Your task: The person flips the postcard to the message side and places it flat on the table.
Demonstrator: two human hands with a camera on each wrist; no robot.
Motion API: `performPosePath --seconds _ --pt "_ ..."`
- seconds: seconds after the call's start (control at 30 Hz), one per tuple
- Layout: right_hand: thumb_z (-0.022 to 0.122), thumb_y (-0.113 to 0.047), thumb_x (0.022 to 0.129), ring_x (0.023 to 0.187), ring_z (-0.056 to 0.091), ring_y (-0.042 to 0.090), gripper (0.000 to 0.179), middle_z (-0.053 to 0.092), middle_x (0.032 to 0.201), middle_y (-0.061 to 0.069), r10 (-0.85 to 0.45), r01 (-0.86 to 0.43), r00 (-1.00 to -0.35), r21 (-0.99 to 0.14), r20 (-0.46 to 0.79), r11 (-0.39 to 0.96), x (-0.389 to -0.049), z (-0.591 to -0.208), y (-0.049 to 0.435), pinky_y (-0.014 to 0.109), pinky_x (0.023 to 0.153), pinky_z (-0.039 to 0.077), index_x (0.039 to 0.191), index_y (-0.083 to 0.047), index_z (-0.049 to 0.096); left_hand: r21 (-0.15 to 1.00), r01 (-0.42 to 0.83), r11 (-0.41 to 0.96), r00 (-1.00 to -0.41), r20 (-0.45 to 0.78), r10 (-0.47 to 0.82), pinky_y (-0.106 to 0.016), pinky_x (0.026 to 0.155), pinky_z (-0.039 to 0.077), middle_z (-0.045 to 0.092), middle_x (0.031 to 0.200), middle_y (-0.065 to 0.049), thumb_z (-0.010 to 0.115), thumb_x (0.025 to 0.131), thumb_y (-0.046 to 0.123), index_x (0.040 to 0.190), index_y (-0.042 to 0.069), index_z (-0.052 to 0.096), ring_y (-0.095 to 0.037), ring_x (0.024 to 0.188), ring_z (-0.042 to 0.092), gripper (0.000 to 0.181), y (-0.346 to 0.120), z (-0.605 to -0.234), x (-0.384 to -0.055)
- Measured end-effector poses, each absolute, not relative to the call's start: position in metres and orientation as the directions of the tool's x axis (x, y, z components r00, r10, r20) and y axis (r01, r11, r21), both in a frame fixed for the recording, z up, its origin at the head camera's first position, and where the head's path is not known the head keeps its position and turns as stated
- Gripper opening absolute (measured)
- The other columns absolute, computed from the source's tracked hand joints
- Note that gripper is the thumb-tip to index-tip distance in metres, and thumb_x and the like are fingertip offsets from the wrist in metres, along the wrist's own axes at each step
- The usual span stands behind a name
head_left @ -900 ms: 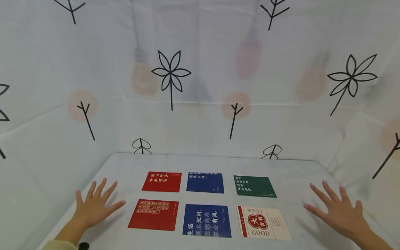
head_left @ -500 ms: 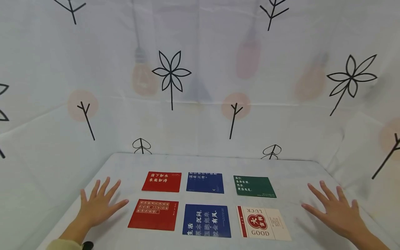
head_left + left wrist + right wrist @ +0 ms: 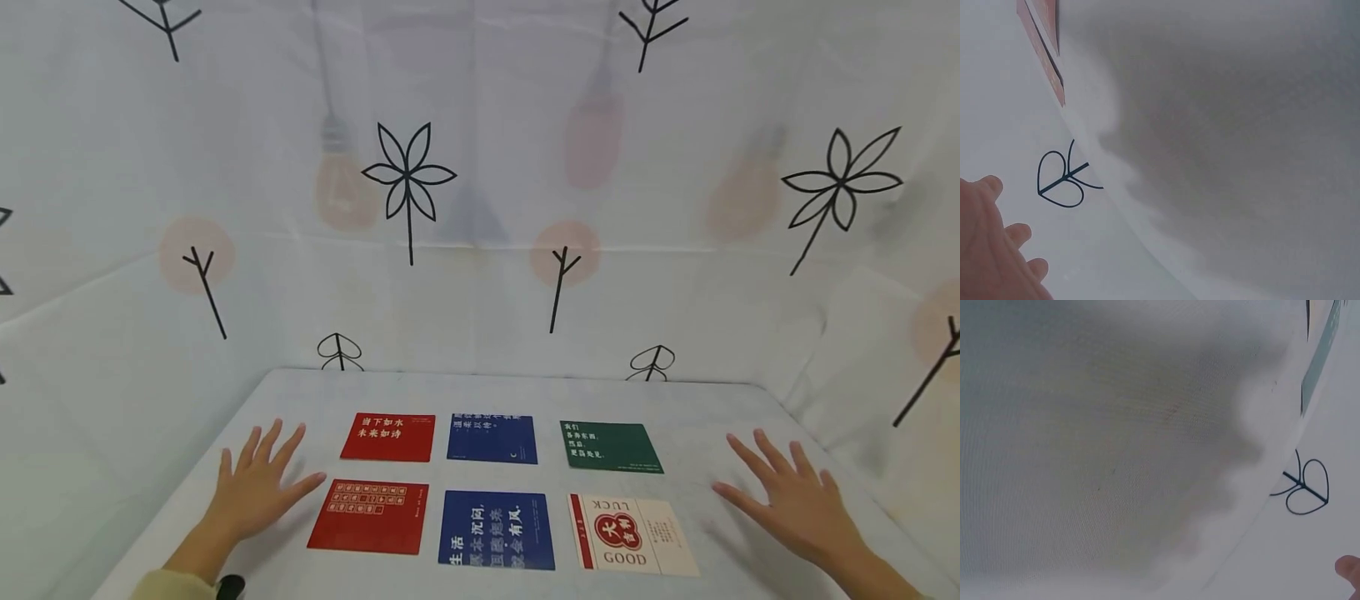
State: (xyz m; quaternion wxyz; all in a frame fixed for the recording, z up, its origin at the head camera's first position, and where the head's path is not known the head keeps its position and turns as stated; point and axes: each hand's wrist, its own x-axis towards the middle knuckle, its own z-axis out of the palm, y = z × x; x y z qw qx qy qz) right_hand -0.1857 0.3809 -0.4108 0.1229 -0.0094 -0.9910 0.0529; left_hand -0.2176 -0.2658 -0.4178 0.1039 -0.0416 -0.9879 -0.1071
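Looking at two rows lying flat at the lower centre of the frame, on the table (image 3: 705,425): upper red card (image 3: 390,448), upper blue card (image 3: 491,446) and green card (image 3: 626,450) farther back; lower red card (image 3: 367,533), lower blue card (image 3: 497,533) and cream card (image 3: 663,537) nearer. Hanging the left grip (image 3: 251,496) at lower left, spreading fingers wide, holding nothing, standing nearest to the lower red card. Spreading the right grip (image 3: 795,504) likewise at lower right, holding nothing, standing apart from the cream card. Judging by thinness, expecting light, fairly stiff paper, probably sliding easily, bending under pressure and creasing at corners. Lying so flush, offering little edge; favouring lifting a corner by fingernail, then pinching gently along opposite edges.
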Motion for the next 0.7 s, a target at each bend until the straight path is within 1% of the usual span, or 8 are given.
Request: performPosePath --seconds 0.17,0.3,0.5,0.6,0.7 --pt "0.051 -0.062 0.084 0.124 0.003 0.062 0.086 0.014 0.144 0.034 0.022 -0.005 -0.971 -0.113 0.239 0.994 -0.188 -0.409 0.375 0.079 0.088 0.006 0.145 -0.006 0.024 0.201 0.127 0.971 -0.965 0.251 0.074 -0.071 0.098 0.002 0.022 0.145 -0.028 0.054 0.079 0.066 0.143 0.008 0.033 -0.049 0.131 0.011 0.089 -0.257 -0.417 -0.221" --pt "0.053 -0.061 0.084 0.124 0.005 0.062 0.086 0.017 0.144 0.033 0.01 -0.022 -0.965 -0.117 0.262 0.993 -0.19 -0.411 0.372 0.079 0.087 0.009 0.146 -0.007 0.024 0.205 0.14 0.969 -0.962 0.261 0.083 -0.071 0.099 0.006 0.023 0.145 -0.027 0.055 0.08 0.065 0.143 0.008 0.033 -0.048 0.131 0.012 0.088 -0.249 -0.414 -0.222" --pt "0.056 -0.059 0.083 0.126 0.009 0.059 0.087 0.02 0.143 0.033 -0.019 -0.059 -0.954 -0.124 0.298 0.991 -0.193 -0.41 0.367 0.077 0.088 0.013 0.146 -0.007 0.025 0.207 0.177 0.962 -0.95 0.293 0.111 -0.068 0.1 0.011 0.027 0.145 -0.025 0.053 0.082 0.064 0.144 0.009 0.033 -0.047 0.132 0.016 0.085 -0.238 -0.412 -0.224" --pt "0.057 -0.058 0.082 0.127 0.01 0.058 0.087 0.022 0.143 0.033 -0.022 -0.068 -0.951 -0.14 0.307 0.988 -0.194 -0.41 0.364 0.077 0.088 0.014 0.145 -0.007 0.026 0.207 0.187 0.96 -0.946 0.302 0.119 -0.067 0.1 0.015 0.028 0.145 -0.025 0.054 0.082 0.063 0.144 0.009 0.033 -0.046 0.132 0.018 0.085 -0.234 -0.411 -0.225" --pt "0.056 -0.059 0.082 0.128 0.007 0.057 0.088 0.02 0.144 0.032 -0.01 -0.059 -0.955 -0.156 0.297 0.986 -0.194 -0.41 0.361 0.078 0.088 0.012 0.146 -0.007 0.025 0.218 0.192 0.957 -0.943 0.312 0.119 -0.067 0.1 0.016 0.028 0.145 -0.025 0.058 0.081 0.06 0.144 0.009 0.032 -0.046 0.132 0.018 0.085 -0.228 -0.409 -0.226"
